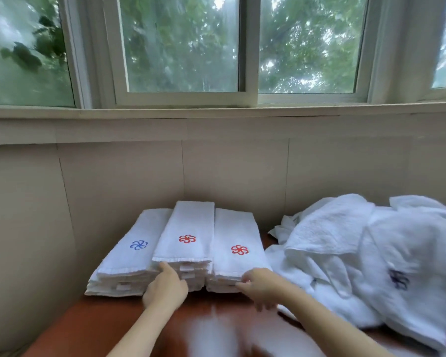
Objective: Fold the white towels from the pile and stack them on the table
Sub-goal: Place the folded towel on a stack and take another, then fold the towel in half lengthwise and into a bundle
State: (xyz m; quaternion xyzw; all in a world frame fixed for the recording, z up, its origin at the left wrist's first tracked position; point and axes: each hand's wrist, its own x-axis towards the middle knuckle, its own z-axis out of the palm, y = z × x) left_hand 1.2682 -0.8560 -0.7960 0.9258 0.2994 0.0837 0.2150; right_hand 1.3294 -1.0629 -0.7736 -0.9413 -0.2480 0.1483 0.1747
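Window (180, 47) and pale wall take up 12 o'clock. Reddish-brown surface (113, 320) runs along the bottom. Pile of unfolded white towels (345, 253) sits on it at 3 o'clock, crumpled, one dark logo showing. Three folded stacks stand side by side at the surface's 12 o'clock edge by the wall: left stack (129, 256) with blue logo, middle stack (188, 228) with red logo and tallest, right stack (236, 235) with red logo. Step looks like squaring the front edges, not folding. Left hand (165, 287) has fairly straight fingers pressing the middle stack's front. Right hand (260, 284) touches the right stack's front edge; it is blurred, so cannot tell if it pinches a layer. Next move probably: let go, reach to 3 o'clock, pull one towel free without dragging the others, spread it at 6 o'clock.
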